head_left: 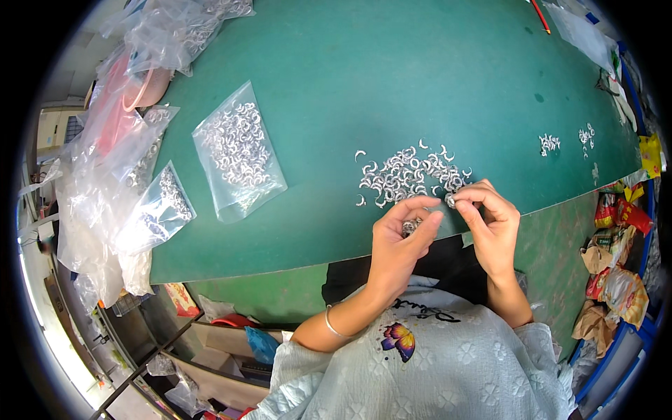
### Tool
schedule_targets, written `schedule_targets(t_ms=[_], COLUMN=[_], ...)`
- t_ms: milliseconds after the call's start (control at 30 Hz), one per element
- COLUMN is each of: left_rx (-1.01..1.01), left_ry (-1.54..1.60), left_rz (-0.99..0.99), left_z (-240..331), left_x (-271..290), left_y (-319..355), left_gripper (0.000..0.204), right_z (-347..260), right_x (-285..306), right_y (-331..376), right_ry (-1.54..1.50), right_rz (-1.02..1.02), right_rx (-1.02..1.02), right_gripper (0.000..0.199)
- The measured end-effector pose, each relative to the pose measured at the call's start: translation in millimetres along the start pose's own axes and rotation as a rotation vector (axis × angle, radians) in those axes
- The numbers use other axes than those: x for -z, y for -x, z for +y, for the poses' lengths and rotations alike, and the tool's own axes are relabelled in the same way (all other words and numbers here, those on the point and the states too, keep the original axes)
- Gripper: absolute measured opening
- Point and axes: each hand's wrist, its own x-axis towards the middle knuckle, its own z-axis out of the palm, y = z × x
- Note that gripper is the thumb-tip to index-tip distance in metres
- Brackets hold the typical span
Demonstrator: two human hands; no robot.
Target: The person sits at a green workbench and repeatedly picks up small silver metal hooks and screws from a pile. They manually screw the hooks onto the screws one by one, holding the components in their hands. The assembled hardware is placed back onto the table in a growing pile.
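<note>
A loose pile of small silvery crescent-shaped pieces (399, 175) lies on the green tabletop (322, 91), just beyond my hands. My left hand (399, 241) is curled, with several of the silvery pieces (411, 227) cupped in its fingers. Beside it, my right hand (493, 220) pinches a small silvery piece (450, 200) between thumb and fingertip at the pile's near edge. The fingertips of both hands are close together but apart.
Left of the pile lies a clear bag of crescent pieces (241, 150), with a smaller bag (164, 203) near the left edge. More plastic bags and a pink basket (148, 89) crowd the far left. Two small clusters of silvery pieces (549, 144) (586, 136) sit at the right.
</note>
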Motion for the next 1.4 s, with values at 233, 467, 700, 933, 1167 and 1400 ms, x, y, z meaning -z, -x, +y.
schedule_targets(t_ms=[233, 467, 700, 933, 1167, 1400], left_rx=[-0.078, -0.175, -0.148, -0.103, -0.066, -0.024], left_ry=[-0.104, -0.236, -0.178, -0.149, -0.048, 0.190], left_rz=[0.011, 0.056, 0.063, 0.077, 0.036, -0.106], left_z=[-1, -4, -1, 1, 3, -2], left_x=[-3, -3, -4, -3, -1, 3], left_y=[-4, -5, -5, -3, -2, -6], left_gripper=[0.019, 0.018, 0.016, 0.012, 0.010, 0.012], right_z=[-3, -9, -10, -12, -12, -11], right_x=[-1, -3, -5, -5, -3, -1], right_y=[2, 0, -1, -1, -2, 1], right_ry=[-0.042, 0.134, 0.156, 0.141, 0.028, -0.144], right_rz=[-0.030, 0.009, 0.015, 0.015, -0.052, -0.133], right_rx=[-0.015, 0.146, 0.185, 0.228, 0.180, 0.102], right_gripper=[0.005, 0.006, 0.007, 0.009, 0.015, 0.025])
